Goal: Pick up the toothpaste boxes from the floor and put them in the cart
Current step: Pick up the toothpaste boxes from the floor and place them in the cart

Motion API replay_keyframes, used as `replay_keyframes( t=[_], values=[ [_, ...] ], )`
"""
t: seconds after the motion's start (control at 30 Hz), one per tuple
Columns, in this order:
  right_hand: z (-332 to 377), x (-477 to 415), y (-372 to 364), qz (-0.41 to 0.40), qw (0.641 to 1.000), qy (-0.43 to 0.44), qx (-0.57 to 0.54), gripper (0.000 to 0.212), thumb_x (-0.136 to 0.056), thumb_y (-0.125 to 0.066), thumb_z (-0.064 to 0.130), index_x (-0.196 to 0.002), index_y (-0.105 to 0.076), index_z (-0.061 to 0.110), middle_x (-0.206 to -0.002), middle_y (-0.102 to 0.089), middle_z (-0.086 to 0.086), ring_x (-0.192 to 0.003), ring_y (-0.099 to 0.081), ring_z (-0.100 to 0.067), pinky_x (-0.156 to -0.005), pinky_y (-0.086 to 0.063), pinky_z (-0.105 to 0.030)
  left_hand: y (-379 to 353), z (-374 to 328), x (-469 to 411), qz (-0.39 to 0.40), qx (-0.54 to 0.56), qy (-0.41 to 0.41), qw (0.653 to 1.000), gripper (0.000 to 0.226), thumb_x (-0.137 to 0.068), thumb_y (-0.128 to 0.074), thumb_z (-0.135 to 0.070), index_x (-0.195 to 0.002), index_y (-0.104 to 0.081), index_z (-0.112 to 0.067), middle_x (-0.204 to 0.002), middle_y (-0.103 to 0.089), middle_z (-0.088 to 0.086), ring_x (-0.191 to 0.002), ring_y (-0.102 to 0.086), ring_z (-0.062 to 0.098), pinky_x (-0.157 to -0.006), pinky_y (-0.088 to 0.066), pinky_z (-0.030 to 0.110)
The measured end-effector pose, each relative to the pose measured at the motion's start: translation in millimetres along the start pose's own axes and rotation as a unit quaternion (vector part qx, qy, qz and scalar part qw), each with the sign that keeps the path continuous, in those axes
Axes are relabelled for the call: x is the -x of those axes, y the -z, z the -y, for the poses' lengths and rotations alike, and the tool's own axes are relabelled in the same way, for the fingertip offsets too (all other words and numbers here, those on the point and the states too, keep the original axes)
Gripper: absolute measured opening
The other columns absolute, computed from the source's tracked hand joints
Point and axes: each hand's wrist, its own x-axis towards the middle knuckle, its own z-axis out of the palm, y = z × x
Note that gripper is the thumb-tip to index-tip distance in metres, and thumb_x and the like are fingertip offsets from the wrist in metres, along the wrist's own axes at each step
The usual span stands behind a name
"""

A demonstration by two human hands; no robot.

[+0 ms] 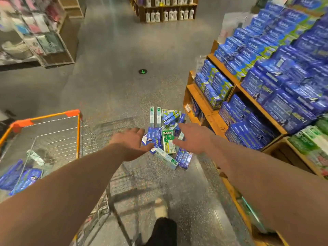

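Observation:
A heap of toothpaste boxes (pixel 167 137), blue, green and white, lies on the grey floor ahead of me. Both arms stretch out over it. My left hand (pixel 131 142) hovers above the heap's left side, fingers relaxed and spread, holding nothing. My right hand (pixel 192 136) hangs over the right side, also open and empty. To my left stands the wire shopping cart (pixel 78 132) with its orange rim. Several blue toothpaste boxes (pixel 21 176) lie in its basket.
Wooden shelves (pixel 200 98) packed with blue and green boxes run close along my right. A display rack (pixel 53 48) stands far left, and a shelf of white bottles (pixel 168 13) is at the back. My foot (pixel 160 208) is on the floor below the heap.

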Motion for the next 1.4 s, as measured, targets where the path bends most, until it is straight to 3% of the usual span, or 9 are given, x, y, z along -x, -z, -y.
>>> replay_keyframes(
  t=[0.1, 0.33, 0.53, 0.73, 0.93, 1.03, 1.17, 1.27, 1.4],
  values=[
    [-21, -55, 4, -0.018, 1.0, 0.014, 0.001, 0.086, -0.096, -0.042, 0.071, -0.16, -0.021, 0.015, -0.16, -0.036, -0.009, -0.141, -0.041, -0.033, -0.107, -0.044, -0.054, -7, 9, -70, 0.004, 0.006, 0.001, 1.0, 0.087, -0.09, -0.021, -0.083, -0.154, -0.028, -0.025, -0.16, -0.033, -0.001, -0.138, -0.044, 0.024, -0.101, -0.044, 0.047],
    [-78, -205, -15, 0.002, 1.0, 0.01, -0.005, 0.081, -0.098, -0.044, 0.064, -0.159, -0.02, 0.015, -0.158, -0.037, -0.01, -0.142, -0.037, -0.034, -0.109, -0.041, -0.055, -53, 23, -233, 0.012, 0.008, -0.004, 1.0, 0.087, -0.09, -0.022, -0.081, -0.153, -0.03, -0.022, -0.159, -0.033, 0.003, -0.139, -0.041, 0.028, -0.104, -0.04, 0.051],
    [-131, -317, -75, 0.04, 0.998, 0.022, -0.031, 0.08, -0.1, -0.045, 0.06, -0.159, -0.018, 0.014, -0.159, -0.035, -0.01, -0.143, -0.036, -0.034, -0.11, -0.04, -0.055, -132, 22, -336, 0.064, 0.032, 0.014, 0.997, 0.092, -0.085, -0.018, -0.085, -0.156, -0.023, -0.025, -0.163, -0.027, 0.005, -0.142, -0.039, 0.03, -0.108, -0.033, 0.064],
    [-175, -426, -190, 0.067, 0.996, 0.041, -0.039, 0.076, -0.099, -0.047, 0.061, -0.154, -0.027, 0.013, -0.151, -0.044, -0.013, -0.135, -0.045, -0.037, -0.103, -0.045, -0.056, -262, 2, -424, 0.086, 0.079, 0.026, 0.993, 0.092, -0.086, -0.026, -0.082, -0.154, -0.025, -0.02, -0.157, -0.033, 0.008, -0.139, -0.04, 0.032, -0.108, -0.032, 0.057],
    [-211, -517, -355, 0.089, 0.993, 0.073, -0.014, 0.064, -0.098, -0.049, 0.057, -0.143, -0.039, 0.013, -0.139, -0.053, -0.011, -0.125, -0.052, -0.035, -0.096, -0.049, -0.052, -421, -31, -507, 0.096, 0.092, 0.0, 0.991, 0.095, -0.079, -0.03, -0.083, -0.148, -0.035, -0.017, -0.153, -0.038, 0.006, -0.137, -0.041, 0.029, -0.102, -0.043, 0.049],
    [-222, -567, -441, 0.092, 0.993, 0.071, -0.009, 0.064, -0.099, -0.047, 0.057, -0.144, -0.04, 0.013, -0.141, -0.053, -0.012, -0.127, -0.051, -0.036, -0.098, -0.049, -0.053, -500, -49, -544, 0.109, 0.046, -0.064, 0.991, 0.086, -0.087, -0.044, -0.073, -0.152, -0.029, -0.019, -0.157, -0.033, 0.004, -0.142, -0.036, 0.026, -0.105, -0.041, 0.051],
    [-223, -619, -526, 0.087, 0.991, 0.091, -0.037, 0.055, -0.099, -0.049, 0.048, -0.137, -0.045, 0.009, -0.13, -0.054, -0.017, -0.121, -0.052, -0.039, -0.097, -0.048, -0.051, -577, -69, -578, 0.093, -0.015, -0.187, 0.978, 0.082, -0.081, -0.055, -0.066, -0.147, -0.036, -0.019, -0.151, -0.039, 0.002, -0.14, -0.037, 0.025, -0.102, -0.04, 0.052],
    [-218, -646, -569, 0.073, 0.991, 0.091, -0.063, 0.045, -0.098, -0.053, 0.04, -0.128, -0.046, 0.007, -0.125, -0.054, -0.018, -0.114, -0.055, -0.038, -0.092, -0.048, -0.044, -616, -76, -601, 0.117, -0.024, -0.222, 0.968, 0.09, -0.074, -0.059, -0.071, -0.145, -0.04, -0.02, -0.147, -0.042, 0.0, -0.136, -0.041, 0.026, -0.104, -0.038, 0.053],
    [-208, -672, -605, 0.064, 0.992, 0.061, -0.095, 0.051, -0.098, -0.058, 0.035, -0.136, -0.04, 0.007, -0.131, -0.048, -0.017, -0.118, -0.053, -0.035, -0.092, -0.048, -0.043, -647, -79, -625, 0.163, -0.05, -0.233, 0.957, 0.097, -0.065, -0.07, -0.071, -0.145, -0.041, -0.024, -0.138, -0.05, -0.002, -0.128, -0.046, 0.026, -0.107, -0.034, 0.057]
  ],
)
